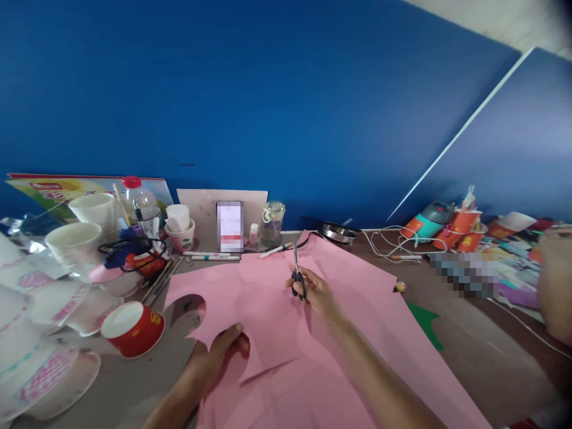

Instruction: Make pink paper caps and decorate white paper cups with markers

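Note:
Large sheets of pink paper [272, 304] lie spread and overlapping over the table, with a curved cut-out on the left side. My right hand [315, 289] is closed around the black handles of a pair of scissors [295, 262], held above the paper with the blades pointing away from me. My left hand [223, 351] is at the paper's left part, thumb on top and fingers curled, gripping it. A dark slit or fold line shows in the paper between my forearms.
At left stand stacked white paper cups [74, 238], a red paper bowl [134, 328] and a plastic bottle [136, 199]. A phone [230, 226] and a glass jar [272, 223] are at the back. On the right lie white cables [388, 244], green paper [426, 325] and another person's arm [555, 286].

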`<act>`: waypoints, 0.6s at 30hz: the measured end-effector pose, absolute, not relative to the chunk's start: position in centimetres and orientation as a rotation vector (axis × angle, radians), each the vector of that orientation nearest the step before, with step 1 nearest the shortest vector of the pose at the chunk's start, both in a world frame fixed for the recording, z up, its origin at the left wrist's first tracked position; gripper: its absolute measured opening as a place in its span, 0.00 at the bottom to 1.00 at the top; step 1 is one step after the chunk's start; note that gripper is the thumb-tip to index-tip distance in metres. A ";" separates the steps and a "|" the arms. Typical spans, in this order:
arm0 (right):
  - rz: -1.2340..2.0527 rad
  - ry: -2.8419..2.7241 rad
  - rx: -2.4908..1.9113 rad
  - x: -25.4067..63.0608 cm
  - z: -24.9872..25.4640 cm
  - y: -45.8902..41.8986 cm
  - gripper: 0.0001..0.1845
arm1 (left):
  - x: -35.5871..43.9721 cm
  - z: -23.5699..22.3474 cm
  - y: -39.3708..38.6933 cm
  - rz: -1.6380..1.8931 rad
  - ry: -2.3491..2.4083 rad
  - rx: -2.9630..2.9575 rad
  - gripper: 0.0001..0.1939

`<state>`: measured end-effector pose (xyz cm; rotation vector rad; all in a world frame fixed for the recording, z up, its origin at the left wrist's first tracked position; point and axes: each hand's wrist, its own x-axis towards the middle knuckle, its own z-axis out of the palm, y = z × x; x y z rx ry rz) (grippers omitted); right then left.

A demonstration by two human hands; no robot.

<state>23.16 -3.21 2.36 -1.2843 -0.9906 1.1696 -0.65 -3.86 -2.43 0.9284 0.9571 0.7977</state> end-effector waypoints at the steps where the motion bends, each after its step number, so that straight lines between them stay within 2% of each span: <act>1: 1.109 -1.003 -1.356 23.3 1.6 -2.9 0.23 | -0.6 -2.3 -3.8 0.783 0.958 0.932 0.22; 8: 0.672 -1.477 -1.509 22.3 -0.5 -3.3 0.22 | -0.8 -1.3 -3.7 0.642 0.937 0.755 0.22; 14: 0.515 -2.118 -1.489 21.4 0.4 -4.4 0.23 | -0.5 -1.0 -4.2 0.549 0.812 0.615 0.19; 18: 0.441 -2.225 -1.584 21.6 0.6 -4.2 0.22 | -1.8 -0.8 -5.5 0.241 0.572 0.809 0.20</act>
